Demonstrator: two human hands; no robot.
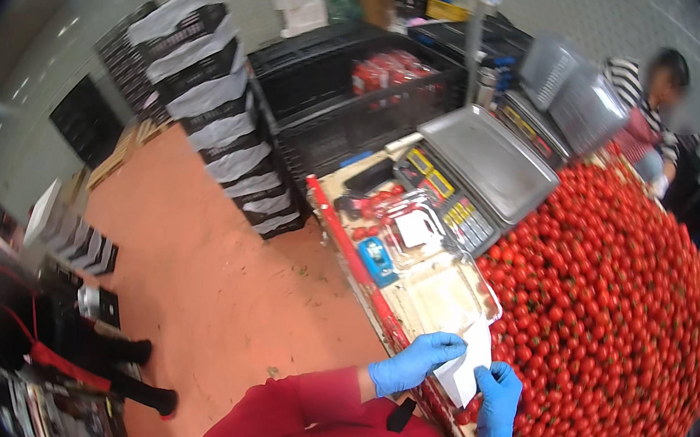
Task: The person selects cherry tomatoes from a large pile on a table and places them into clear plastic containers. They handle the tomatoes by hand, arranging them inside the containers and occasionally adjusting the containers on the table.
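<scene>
Between my blue-gloved hands is a white paper sheet [468,363], bent along its middle. My left hand [414,363] pinches its left edge between thumb and fingertips. On the other side, my right hand [498,400] grips the right edge. Just beyond the paper, an open clear plastic clamshell [445,296] lies on the narrow work ledge. Another clear clamshell [417,230] with a white piece inside sits farther up, beside a blue box-shaped item [377,261]. A large heap of small red tomatoes [600,315] spreads to the right of my hands.
A digital scale [491,164] with a steel pan stands beyond the clamshells. Black crates [362,122], one holding packed tomatoes [391,73], lie past the ledge's red edge [368,280]. Stacked cartons [219,111] rise at left. One person [654,118] sits across the heap; another [47,332] stands at lower left.
</scene>
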